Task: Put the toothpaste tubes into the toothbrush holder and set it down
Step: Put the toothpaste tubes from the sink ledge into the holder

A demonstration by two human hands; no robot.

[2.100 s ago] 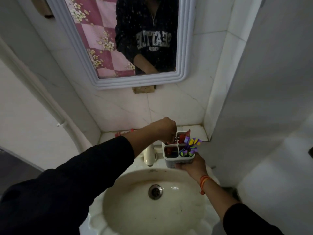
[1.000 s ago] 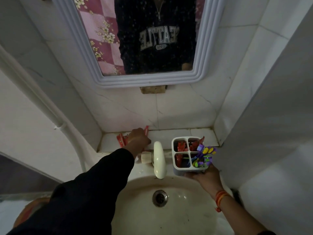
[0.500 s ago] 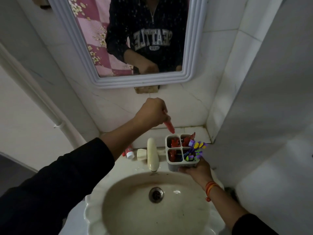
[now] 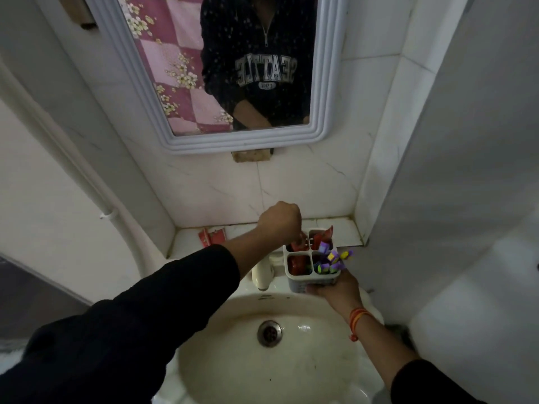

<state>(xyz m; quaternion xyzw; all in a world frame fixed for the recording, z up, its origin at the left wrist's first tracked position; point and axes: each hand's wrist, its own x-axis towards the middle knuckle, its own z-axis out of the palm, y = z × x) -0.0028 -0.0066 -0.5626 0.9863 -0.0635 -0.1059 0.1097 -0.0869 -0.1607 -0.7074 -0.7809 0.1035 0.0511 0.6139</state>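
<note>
My right hand (image 4: 335, 290) holds a white toothbrush holder (image 4: 313, 277) with four compartments from below, above the back rim of the sink. Red toothpaste tubes stand in three compartments; purple and yellow toothbrushes (image 4: 334, 259) fill the front right one. My left hand (image 4: 280, 220) is closed just over the back left compartment, pinching a red toothpaste tube (image 4: 299, 243) whose lower end is inside that compartment. Another red toothpaste tube (image 4: 211, 237) lies on the tiled ledge at the left.
A white sink (image 4: 204, 345) with a metal drain (image 4: 269, 333) is below the hands. A cream tap (image 4: 262, 277) stands left of the holder. A white-framed mirror (image 4: 329, 83) hangs above. A wall panel (image 4: 452, 170) closes the right side; a white pipe (image 4: 87, 185) runs down the left.
My left hand picked a tube from the ledge, carried it right, and lowered it from above the holder into the back left compartment. The right hand has kept the holder steady.
</note>
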